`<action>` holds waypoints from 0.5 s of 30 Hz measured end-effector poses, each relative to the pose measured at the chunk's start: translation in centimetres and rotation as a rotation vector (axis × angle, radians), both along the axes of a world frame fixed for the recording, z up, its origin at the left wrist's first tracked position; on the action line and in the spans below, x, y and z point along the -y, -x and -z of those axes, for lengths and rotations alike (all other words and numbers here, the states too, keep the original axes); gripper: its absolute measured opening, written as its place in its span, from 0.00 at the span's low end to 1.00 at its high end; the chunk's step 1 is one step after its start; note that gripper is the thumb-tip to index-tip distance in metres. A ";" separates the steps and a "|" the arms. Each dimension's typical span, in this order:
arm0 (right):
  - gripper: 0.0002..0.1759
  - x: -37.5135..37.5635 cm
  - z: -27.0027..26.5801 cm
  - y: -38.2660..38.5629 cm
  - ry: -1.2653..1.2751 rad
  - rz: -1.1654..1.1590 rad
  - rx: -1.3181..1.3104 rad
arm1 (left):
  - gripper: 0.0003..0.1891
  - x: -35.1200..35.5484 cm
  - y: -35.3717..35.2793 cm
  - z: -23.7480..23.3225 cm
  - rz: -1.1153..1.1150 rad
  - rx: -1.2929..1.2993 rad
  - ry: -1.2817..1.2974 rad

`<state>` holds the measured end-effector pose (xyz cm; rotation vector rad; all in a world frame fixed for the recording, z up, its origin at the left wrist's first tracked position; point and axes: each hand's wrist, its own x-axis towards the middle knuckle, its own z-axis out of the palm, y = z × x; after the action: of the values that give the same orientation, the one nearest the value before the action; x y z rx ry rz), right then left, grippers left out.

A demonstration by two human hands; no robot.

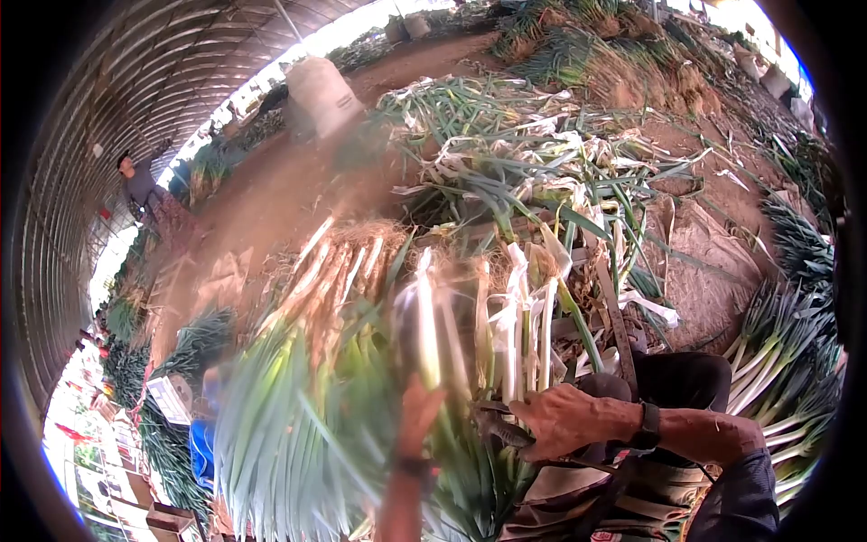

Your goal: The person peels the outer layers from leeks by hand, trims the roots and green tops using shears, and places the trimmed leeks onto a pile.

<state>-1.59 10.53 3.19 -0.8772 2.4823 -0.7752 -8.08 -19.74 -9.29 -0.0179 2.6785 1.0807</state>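
While you've got that upright bunch of green onions (519, 330) in front of your knees, use it as the reference point for everything else. Its white shafts stand nearly vertical, roots up and leaves hanging toward your lap.

Your right hand (567, 420) is just below the bunch and to its right. The fingers are curled tight around a dark tool (502, 430) that pokes left toward the base of the bunch. I can't tell if it's a knife or shears. There's a black wristwatch (645, 426) on that wrist.

Your left hand (421, 405) is below and left of the bunch, about as close as the right. It's smeared with motion blur, so I can't tell how far the fingers are open. A single white stalk (426, 318) rises straight up from it, parallel to the bunch and just beside its left edge. It looks held, but I wouldn't swear to it.

Behind the bunch lies a heap of trimmings (506, 154), and further back-left a white sack (322, 90). Far left of it stands another person (140, 185).

No brands, labels or writing readable anywhere.
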 end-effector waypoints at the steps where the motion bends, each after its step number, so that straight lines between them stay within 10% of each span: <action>1: 0.32 -0.1 -1.0 0.2 0.030 0.010 0.020 | 0.49 -0.1 -0.1 -0.4 0.007 -0.001 -0.003; 12: 0.47 -2.0 -4.7 1.0 -0.006 0.086 -0.007 | 0.33 -3.0 1.9 1.6 0.043 -0.026 0.222; 15: 0.35 -3.8 -2.8 1.0 0.033 0.145 -0.197 | 0.29 -3.5 1.7 1.7 0.063 -0.023 0.267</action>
<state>-2.63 14.33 6.02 -0.8277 2.7390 -0.8149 -9.77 -16.26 -11.04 0.0294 2.8038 0.7026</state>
